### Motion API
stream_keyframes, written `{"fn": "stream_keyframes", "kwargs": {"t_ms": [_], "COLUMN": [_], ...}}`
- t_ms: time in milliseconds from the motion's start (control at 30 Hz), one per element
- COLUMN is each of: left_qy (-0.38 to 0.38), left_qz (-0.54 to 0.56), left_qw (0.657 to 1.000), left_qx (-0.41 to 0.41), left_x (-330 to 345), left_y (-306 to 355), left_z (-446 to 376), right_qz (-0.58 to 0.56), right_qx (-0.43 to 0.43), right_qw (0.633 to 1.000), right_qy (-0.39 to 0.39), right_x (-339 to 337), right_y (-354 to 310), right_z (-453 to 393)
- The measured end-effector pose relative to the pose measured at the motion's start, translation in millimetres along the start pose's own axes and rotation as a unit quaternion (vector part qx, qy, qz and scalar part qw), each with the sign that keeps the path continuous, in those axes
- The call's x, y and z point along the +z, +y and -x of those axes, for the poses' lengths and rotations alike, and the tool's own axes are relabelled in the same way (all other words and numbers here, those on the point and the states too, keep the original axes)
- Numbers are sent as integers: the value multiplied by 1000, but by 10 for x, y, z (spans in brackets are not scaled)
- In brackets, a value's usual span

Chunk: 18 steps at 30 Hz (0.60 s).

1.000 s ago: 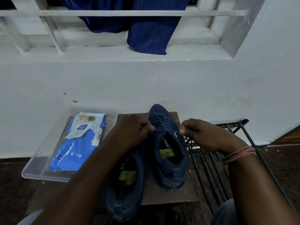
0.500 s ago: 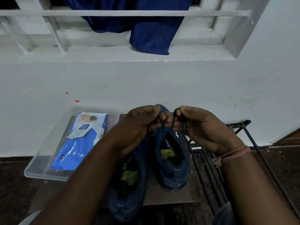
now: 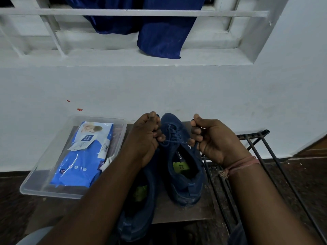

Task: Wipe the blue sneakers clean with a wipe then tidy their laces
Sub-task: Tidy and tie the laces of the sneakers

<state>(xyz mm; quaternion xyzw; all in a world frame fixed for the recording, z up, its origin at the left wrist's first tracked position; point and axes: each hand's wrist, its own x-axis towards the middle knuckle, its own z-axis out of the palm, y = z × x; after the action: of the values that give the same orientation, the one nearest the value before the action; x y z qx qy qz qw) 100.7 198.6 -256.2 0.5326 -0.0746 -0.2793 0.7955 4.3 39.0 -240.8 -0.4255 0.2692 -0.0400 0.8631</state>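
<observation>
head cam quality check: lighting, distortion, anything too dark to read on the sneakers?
Head view: dim, bluish light; wide-angle bends the window bars. Right sneaker readable, laces faint between left hand and right hand. Left sneaker sinks into shadow under the forearm. Wipes pack sharp, mild sheen.

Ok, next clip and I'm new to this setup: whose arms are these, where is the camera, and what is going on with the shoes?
There is no robot here. A person wears one wide-angle camera on the head, so you look down their own arms. The left hand and right hand each pinch an end of the dark blue lace of the right-side blue fabric sneaker, pulling outward. The other blue sneaker stands beside it on a small brown stool. To the left, a blue wet-wipe packet lies in a clear plastic tray.
</observation>
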Motion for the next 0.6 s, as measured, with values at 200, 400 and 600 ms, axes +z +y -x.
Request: {"fn": "stream_keyframes", "kwargs": {"t_ms": [200,400,600], "left_qy": [-28,-98,-80], "left_qz": [-177,-253,-287], "left_qw": [984,960,954], "left_qx": [5,75,40], "left_x": [-20,100,62], "left_y": [72,186,163], "left_z": [70,238,186], "right_qz": [99,228,301], "right_qx": [-72,-180,-209], "right_qw": [991,955,926], "right_qy": [-49,-66,-95], "right_x": [-10,37,31], "right_y": [21,101,56], "right_z": [-16,-6,45]}}
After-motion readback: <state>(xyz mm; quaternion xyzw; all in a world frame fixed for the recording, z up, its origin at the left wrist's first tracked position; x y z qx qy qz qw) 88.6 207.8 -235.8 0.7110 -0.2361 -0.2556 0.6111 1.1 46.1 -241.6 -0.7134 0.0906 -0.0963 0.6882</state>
